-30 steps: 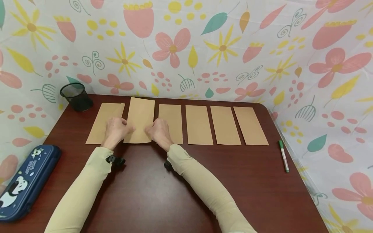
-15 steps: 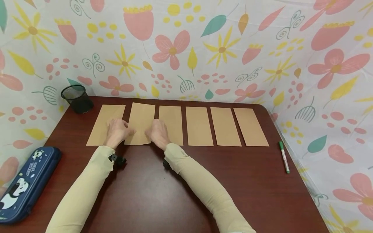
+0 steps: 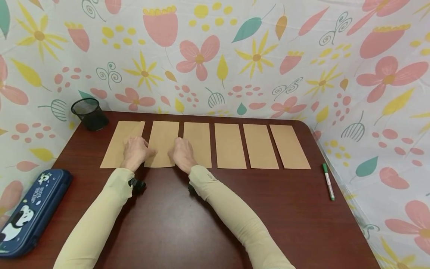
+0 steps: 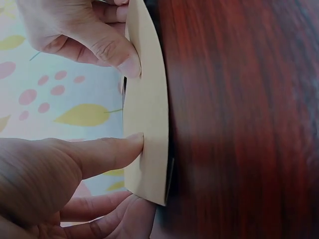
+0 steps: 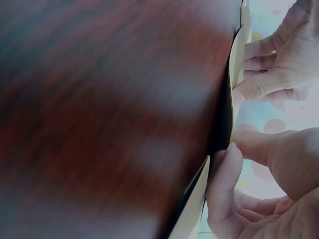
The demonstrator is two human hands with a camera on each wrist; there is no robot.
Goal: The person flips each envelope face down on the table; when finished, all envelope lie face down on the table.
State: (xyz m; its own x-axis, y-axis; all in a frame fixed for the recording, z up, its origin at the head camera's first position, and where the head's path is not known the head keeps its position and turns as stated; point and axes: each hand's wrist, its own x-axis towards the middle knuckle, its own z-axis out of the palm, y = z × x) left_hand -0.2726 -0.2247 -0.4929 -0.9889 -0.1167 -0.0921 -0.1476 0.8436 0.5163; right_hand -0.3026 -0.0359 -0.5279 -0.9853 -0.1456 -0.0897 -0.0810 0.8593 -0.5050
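Six flat brown paper pieces, envelope-like, lie in a row; the second from left, a brown paper envelope (image 3: 162,136), is between both hands. My left hand (image 3: 135,151) pinches its left edge near the front, thumb on top and fingers underneath. At the opposite edge, my right hand (image 3: 182,153) pinches it between thumb and curled fingers. Bowed slightly along its near edge, the envelope (image 4: 149,114) shows a second layer at one end in the left wrist view. My left forearm and hand overlap the first envelope (image 3: 122,136); my right hand overlaps the third envelope (image 3: 198,130).
Several more envelopes (image 3: 230,145) continue the row rightward. A black mesh pen holder (image 3: 92,117) stands at the back left, a blue panda pencil case (image 3: 33,213) at the left edge. A green-capped marker (image 3: 328,183) lies near the right edge. Flower-patterned cloth (image 3: 201,56) borders the table.
The second envelope's far end has come down from a raised tilt to lie level with the row. Both hands keep their hold and have hardly moved.
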